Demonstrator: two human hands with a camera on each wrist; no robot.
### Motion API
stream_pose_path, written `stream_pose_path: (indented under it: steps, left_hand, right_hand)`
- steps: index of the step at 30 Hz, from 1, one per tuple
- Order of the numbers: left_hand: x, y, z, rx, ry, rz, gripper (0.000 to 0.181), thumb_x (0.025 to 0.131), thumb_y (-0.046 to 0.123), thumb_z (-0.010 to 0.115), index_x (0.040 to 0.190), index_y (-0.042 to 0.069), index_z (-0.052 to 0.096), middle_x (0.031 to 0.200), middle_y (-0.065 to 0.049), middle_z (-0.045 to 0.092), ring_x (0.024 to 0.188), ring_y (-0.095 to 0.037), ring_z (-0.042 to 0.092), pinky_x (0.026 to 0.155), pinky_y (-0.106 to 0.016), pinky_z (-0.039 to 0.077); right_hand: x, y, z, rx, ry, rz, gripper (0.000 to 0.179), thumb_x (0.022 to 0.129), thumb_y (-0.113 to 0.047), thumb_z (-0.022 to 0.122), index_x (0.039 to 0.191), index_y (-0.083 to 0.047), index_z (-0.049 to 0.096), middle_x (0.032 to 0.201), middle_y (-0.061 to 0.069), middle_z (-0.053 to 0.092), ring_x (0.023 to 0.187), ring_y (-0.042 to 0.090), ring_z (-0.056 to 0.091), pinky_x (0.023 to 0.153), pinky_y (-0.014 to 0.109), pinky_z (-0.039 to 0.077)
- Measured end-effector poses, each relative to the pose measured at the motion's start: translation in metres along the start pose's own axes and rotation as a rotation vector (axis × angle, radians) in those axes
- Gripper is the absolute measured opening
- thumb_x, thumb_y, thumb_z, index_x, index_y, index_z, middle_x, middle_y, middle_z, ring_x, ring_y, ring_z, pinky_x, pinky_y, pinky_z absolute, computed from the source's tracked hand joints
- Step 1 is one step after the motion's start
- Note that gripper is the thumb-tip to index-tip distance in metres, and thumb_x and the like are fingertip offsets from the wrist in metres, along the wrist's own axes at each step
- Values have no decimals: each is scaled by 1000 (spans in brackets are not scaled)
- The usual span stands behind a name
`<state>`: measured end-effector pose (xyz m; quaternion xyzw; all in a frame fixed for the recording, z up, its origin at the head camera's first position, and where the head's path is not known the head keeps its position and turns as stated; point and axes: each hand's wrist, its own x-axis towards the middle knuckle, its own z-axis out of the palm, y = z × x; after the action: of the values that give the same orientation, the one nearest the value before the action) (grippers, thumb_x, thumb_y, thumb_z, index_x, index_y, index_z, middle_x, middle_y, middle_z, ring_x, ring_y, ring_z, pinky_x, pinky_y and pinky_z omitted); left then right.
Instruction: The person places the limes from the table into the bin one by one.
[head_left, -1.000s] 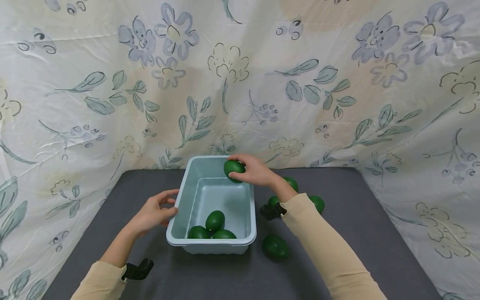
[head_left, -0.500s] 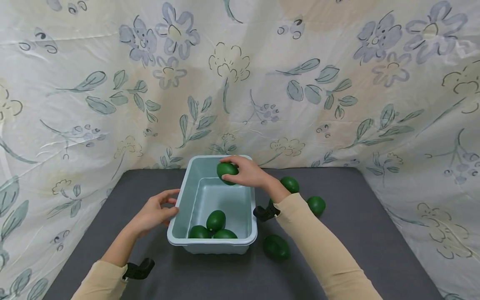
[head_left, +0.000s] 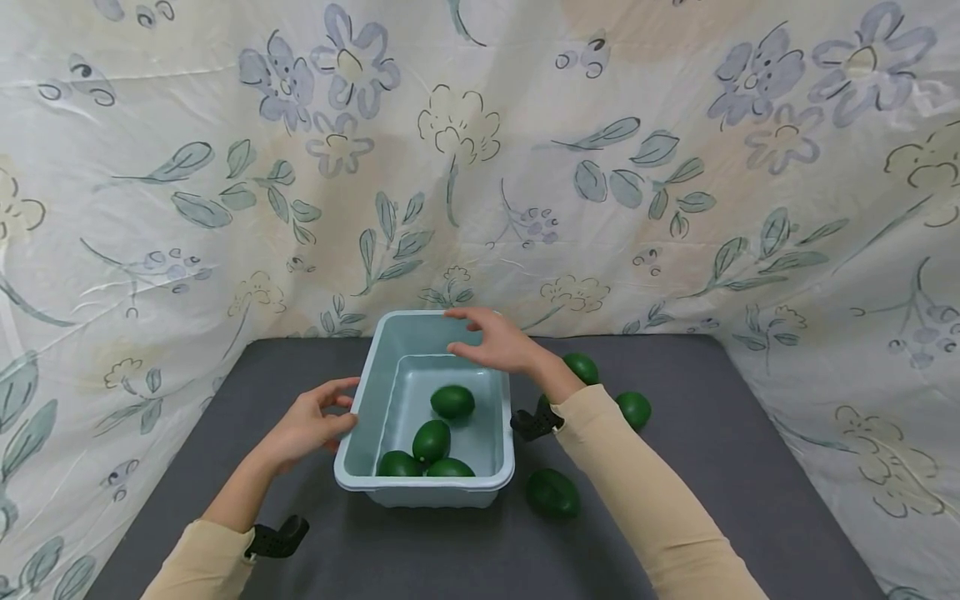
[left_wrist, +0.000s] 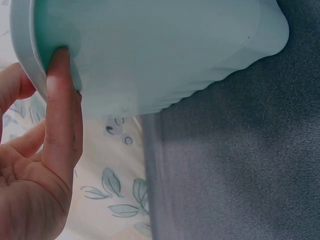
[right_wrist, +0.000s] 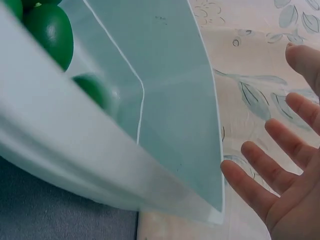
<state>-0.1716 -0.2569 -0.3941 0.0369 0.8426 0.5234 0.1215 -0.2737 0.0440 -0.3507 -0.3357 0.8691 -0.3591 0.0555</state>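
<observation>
A pale blue plastic tub (head_left: 423,483) stands on the dark table. Inside it lie several green avocados, one of them (head_left: 452,402) apart from the group at the near end. My left hand (head_left: 311,425) holds the tub's left rim; in the left wrist view, its fingers (left_wrist: 60,115) press the outer wall under the lip. Over the far right corner of the tub is my right hand (head_left: 498,343), fingers spread and nothing in them. The right wrist view has those spread fingers (right_wrist: 272,167) beside the tub's wall, and the lone avocado (right_wrist: 91,90) is blurred within.
To the right of the tub, an avocado (head_left: 552,493) lies near its front corner. Farther back are another avocado (head_left: 633,410) and one (head_left: 581,367) behind my right wrist, which partly hides one more. A floral cloth (head_left: 480,167) hangs behind the table.
My right hand moved left over the tub with an avocado and let it go; that avocado now lies on the tub's floor. The left hand has stayed on the rim.
</observation>
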Motion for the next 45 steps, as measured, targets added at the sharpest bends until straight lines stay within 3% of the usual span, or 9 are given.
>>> stream_pose_path:
  steps: [8, 15, 25, 32, 34, 45]
  left_hand:
    - [0, 0, 0, -2, -11, 1, 60, 86, 10, 60, 140, 9, 34, 118, -22, 48, 87, -25, 61, 62, -40, 56]
    - [0, 0, -1, -11, -16, 6, 60, 86, 9, 60, 140, 9, 33, 117, -22, 48, 86, -25, 61, 62, -40, 56]
    - [0, -1, -1, -1, -9, 8, 60, 86, 10, 60, 140, 10, 34, 117, -22, 47, 85, -24, 61, 63, -40, 56]
    - [0, -1, -1, 4, -10, 8, 60, 86, 10, 60, 140, 9, 33, 118, -22, 47, 85, -24, 61, 63, -39, 56]
    - [0, -1, -1, 2, -10, 7, 60, 86, 10, 60, 140, 9, 34, 118, -22, 47, 85, -24, 61, 63, -39, 56]
    - [-1, -1, 0, -2, -12, 12, 60, 86, 9, 59, 140, 9, 33, 118, -22, 47, 87, -24, 61, 63, -40, 56]
  right_hand:
    - [-12, 7, -6, 83, 29, -28, 53, 90, -25, 59, 138, -13, 42, 142, 8, 38, 122, 30, 46, 94, 44, 45]
    - [-29, 19, -9, 161, 85, -31, 51, 90, -25, 59, 137, -15, 44, 141, 3, 40, 124, 28, 44, 96, 45, 43]
    - [-53, 33, -11, 182, 168, -75, 48, 90, -22, 59, 135, -14, 45, 137, 5, 43, 123, 31, 45, 93, 48, 44]
    - [-82, 3, -21, 159, 178, -47, 47, 89, -8, 58, 133, -1, 44, 130, 17, 47, 118, 34, 48, 91, 50, 45]
    - [-87, 3, -21, 146, 173, -32, 48, 89, -9, 58, 134, -1, 43, 129, 17, 47, 117, 34, 48, 91, 50, 45]
    - [-104, 56, -1, 122, 189, -36, 49, 88, -22, 61, 134, -15, 45, 134, 6, 46, 117, 25, 50, 90, 44, 48]
